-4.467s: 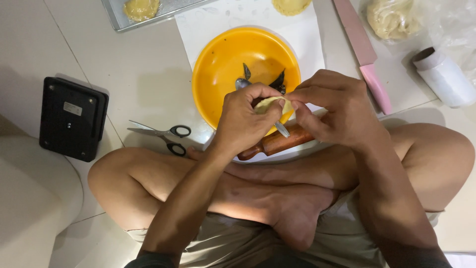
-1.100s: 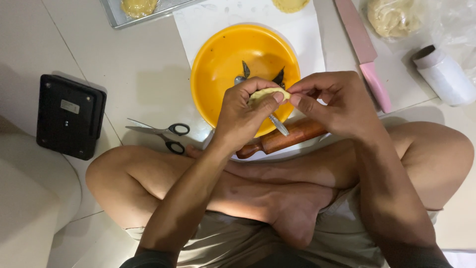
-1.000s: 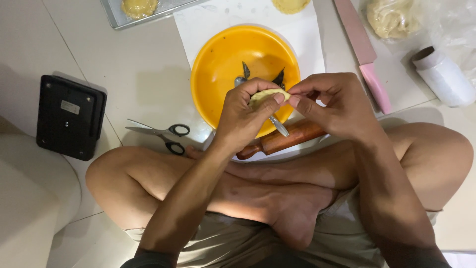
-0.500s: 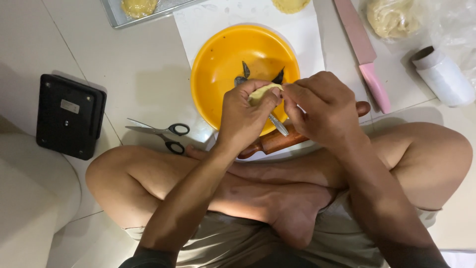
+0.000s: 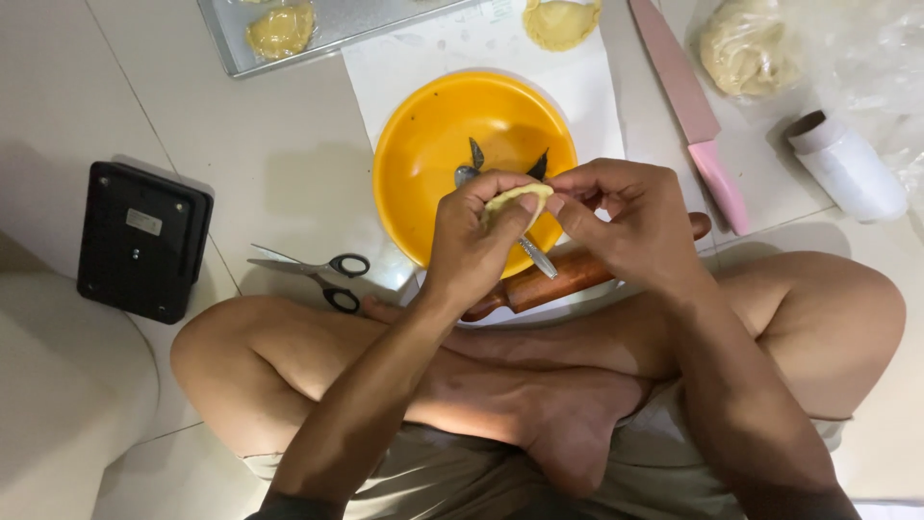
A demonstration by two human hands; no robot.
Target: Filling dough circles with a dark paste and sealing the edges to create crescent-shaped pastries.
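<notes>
left hand (image 5: 472,241) cups a folded dough parcel (image 5: 515,199) above the orange bowl (image 5: 423,144), right hand (image 5: 626,217) pinching its edge shut; sealing step appears in hand, and next likely calls for crimping further along the seam.

Glossy plastic bowl (image 5: 433,144), wooden rolling pin (image 5: 568,279)

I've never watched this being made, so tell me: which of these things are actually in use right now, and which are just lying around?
In use:
left hand and right hand, pinching the folded dough piece
orange bowl beneath them
spoon resting in the bowl

Lying about:
scissors
black scale
pink knife
rolling pin
dough lump
white roll
</notes>
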